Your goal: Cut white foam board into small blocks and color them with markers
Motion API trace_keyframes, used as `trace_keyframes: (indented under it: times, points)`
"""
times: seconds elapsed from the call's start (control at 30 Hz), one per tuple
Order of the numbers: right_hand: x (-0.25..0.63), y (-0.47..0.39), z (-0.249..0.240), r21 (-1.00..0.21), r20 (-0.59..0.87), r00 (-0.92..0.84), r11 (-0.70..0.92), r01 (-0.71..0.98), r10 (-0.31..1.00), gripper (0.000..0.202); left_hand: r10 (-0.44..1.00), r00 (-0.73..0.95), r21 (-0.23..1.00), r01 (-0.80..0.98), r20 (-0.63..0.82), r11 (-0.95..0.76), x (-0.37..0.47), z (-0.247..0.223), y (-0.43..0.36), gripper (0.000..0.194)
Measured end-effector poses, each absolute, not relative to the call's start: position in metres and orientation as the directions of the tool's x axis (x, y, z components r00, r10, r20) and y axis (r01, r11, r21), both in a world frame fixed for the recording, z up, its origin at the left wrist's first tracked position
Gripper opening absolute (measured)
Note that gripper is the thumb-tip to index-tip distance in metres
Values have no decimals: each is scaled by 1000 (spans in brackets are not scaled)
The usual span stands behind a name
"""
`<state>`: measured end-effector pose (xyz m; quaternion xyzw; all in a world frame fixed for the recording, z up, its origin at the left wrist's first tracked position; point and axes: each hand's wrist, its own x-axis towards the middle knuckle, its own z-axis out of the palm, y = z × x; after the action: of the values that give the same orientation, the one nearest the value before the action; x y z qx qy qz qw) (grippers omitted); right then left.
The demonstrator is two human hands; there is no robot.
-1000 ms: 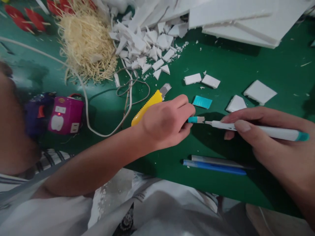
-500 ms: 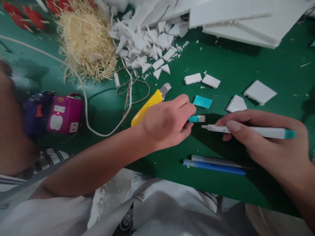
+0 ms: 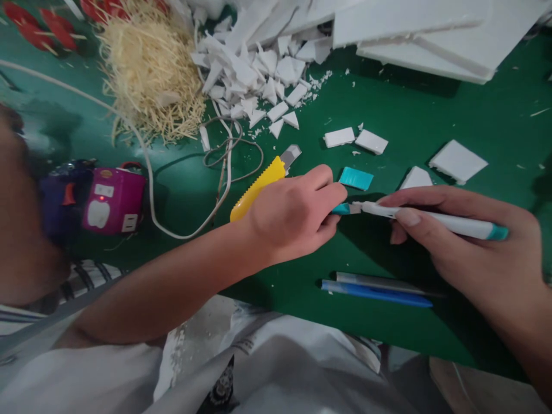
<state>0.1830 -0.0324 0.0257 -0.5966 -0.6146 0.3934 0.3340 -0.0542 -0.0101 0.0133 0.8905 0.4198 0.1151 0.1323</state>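
Between its fingertips my left hand (image 3: 297, 213) pinches a small foam piece (image 3: 354, 208), teal near the fingers and white at its free end. My right hand (image 3: 457, 230) grips a white marker (image 3: 461, 225) with a teal end, its tip at the white end of that piece. A teal-coloured foam piece (image 3: 356, 178) lies just above my left fingertips. Two white foam blocks (image 3: 339, 137) rest farther back. The yellow cutter (image 3: 261, 187), blade out, lies partly behind my left hand.
A blue pen (image 3: 375, 292) and a grey pen lie near the front edge. Foam scraps (image 3: 263, 69), straw-like shreds (image 3: 150, 75) and white foam sheets (image 3: 414, 29) sit behind. A cable (image 3: 149, 172) loops beside a pink box (image 3: 114, 201) at left.
The marker in my right hand has tilted slightly, and its tip has come to the white end of the held piece. My left hand has stayed almost still.
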Motion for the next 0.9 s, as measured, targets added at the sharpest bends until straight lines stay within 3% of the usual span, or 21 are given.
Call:
trace_keyframes:
  times: [0.4, 0.57, 0.77, 0.9]
  points:
    - [186, -30, 21, -900, -7, -120, 46, 433, 993, 20, 776, 625, 323, 720, 82, -614, -55, 14, -10, 14]
    - [186, -30, 25, -876, -54, -70, -13, 483, 996, 15, 779, 622, 323, 724, 78, -610, -54, 14, -11, 13]
    - [190, -30, 17, -905, 39, -99, 77, 419, 994, 6, 775, 627, 325, 719, 78, -614, -54, 14, -10, 14]
    - [190, -31, 14, -885, 61, -125, 111, 452, 990, 16, 778, 624, 324, 724, 69, -610, -54, 14, -10, 13]
